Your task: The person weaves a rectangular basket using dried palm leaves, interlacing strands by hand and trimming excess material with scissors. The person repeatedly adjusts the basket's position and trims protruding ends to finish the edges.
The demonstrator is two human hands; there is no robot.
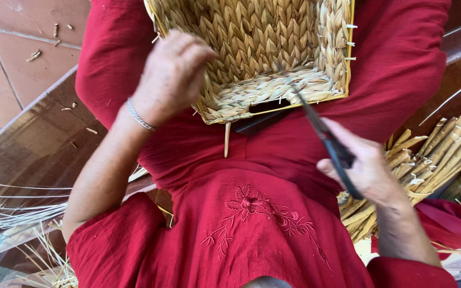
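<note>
The woven straw basket (257, 53) lay on the lap of her red dress (252, 213). Her left hand (169, 74) curled loosely against its rim (gripping anything? I couldn't tell), while her right hand (366, 170) clasped dark scissors (324, 138), tips touching the weave.

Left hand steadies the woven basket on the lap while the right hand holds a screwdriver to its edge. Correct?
Not quite. The head view shows the right hand holding dark scissors, not a screwdriver, at the basket edge. The left hand does steady the basket.
</note>
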